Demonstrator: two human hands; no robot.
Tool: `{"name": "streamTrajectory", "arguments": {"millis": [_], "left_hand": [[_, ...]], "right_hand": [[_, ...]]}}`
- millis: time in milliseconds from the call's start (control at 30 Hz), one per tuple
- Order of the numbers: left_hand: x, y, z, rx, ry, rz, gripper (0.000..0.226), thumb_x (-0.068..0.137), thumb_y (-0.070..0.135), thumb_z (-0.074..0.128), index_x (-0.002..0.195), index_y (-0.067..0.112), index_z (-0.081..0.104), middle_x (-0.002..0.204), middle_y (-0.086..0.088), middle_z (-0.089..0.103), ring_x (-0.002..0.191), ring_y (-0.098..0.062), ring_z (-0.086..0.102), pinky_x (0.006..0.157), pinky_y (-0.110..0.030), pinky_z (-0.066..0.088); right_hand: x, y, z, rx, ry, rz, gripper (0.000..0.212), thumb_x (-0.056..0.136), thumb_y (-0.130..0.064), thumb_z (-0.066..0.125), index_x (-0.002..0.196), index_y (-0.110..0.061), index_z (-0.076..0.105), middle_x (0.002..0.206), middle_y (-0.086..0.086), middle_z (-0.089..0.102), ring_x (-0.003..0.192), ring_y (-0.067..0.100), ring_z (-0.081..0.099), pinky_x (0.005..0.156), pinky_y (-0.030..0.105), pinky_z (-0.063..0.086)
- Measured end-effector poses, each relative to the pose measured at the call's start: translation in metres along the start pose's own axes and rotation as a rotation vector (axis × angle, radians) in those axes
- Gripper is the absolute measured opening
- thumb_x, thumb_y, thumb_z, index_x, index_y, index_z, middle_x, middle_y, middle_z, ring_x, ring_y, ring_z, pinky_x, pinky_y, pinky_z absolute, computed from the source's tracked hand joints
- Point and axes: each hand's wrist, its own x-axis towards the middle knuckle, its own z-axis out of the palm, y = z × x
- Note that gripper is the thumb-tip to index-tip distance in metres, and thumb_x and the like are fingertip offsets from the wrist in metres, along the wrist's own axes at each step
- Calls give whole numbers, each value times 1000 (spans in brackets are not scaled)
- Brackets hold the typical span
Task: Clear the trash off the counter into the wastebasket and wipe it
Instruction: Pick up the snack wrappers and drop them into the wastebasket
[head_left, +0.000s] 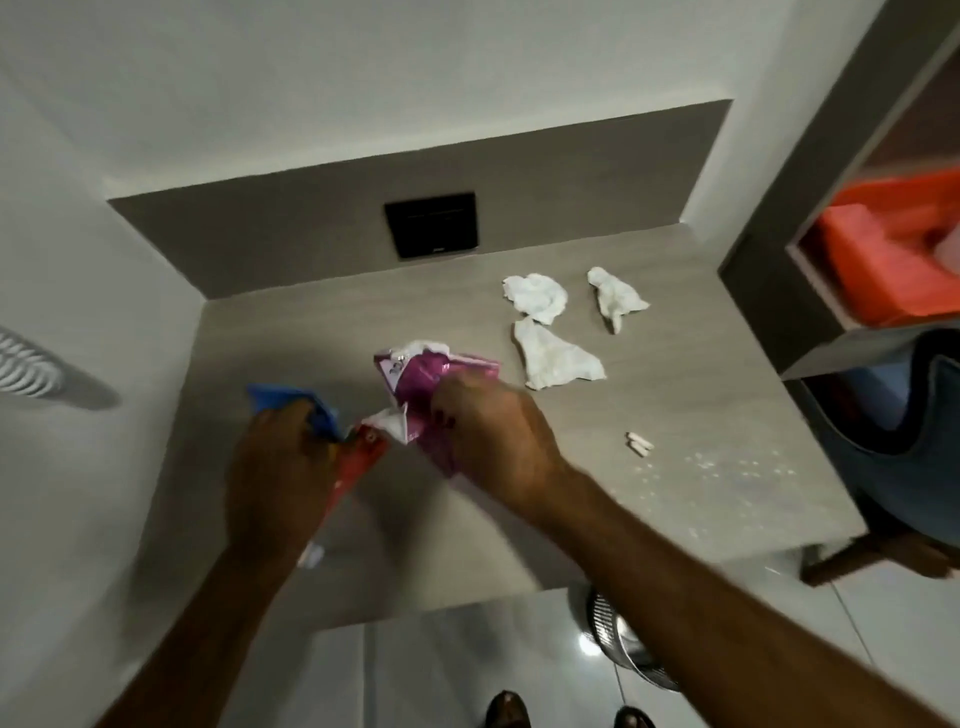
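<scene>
On the grey counter (291, 332) my left hand (275, 467) is closed around a blue wrapper (291, 405) and a red wrapper (358, 457). Beside it, my right hand (493, 436) grips a crumpled magenta packet (421, 379) with white paper in it. Three crumpled white tissues lie further back on the right: one (535, 296), one (615, 296) and one (556, 358). A small white scrap (638, 444) and scattered white crumbs (727, 462) sit near the right edge. A metal mesh wastebasket (618, 639) stands on the floor under the counter's front edge, partly hidden by my right forearm.
A black wall plate (431, 226) is set in the backsplash. On the right, a shelf unit (779, 291) holds an orange item (893, 249). A blue chair (904, 441) stands at the counter's right end. White walls close the left and back. My shoes show on the tiled floor.
</scene>
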Motion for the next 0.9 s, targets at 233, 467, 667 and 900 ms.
{"name": "streamTrajectory", "arguments": {"millis": [233, 467, 667, 900], "left_hand": [[-187, 127, 26, -465, -30, 136, 11, 80, 38, 61, 86, 47, 62, 82, 13, 66, 79, 1, 59, 77, 2, 40], [-290, 182, 237, -297, -699, -40, 16, 76, 8, 58, 78, 15, 73, 85, -8, 74, 80, -24, 70, 74, -29, 55], [-311, 172, 441, -118, -914, -203, 12, 79, 1, 66, 83, 1, 77, 87, -18, 77, 87, -30, 71, 69, -18, 43], [-325, 134, 586, -151, -990, -415, 28, 82, 6, 64, 109, 7, 74, 109, -13, 75, 104, -27, 68, 93, -30, 52]], "right_hand": [[-226, 4, -78, 67, 311, 280, 17, 76, -11, 67, 85, -18, 79, 110, 0, 72, 96, 6, 68, 92, 12, 45], [-384, 148, -44, -29, 141, 984, 14, 70, -6, 69, 76, -18, 74, 77, -1, 75, 61, 20, 68, 59, 14, 40], [-437, 285, 72, 159, 53, 1261, 9, 86, -15, 68, 93, -17, 73, 90, 4, 75, 81, 22, 69, 73, 23, 47], [-479, 379, 179, 506, -49, 1570, 27, 89, -19, 57, 110, -12, 71, 104, 15, 74, 97, 32, 68, 90, 41, 54]]}}
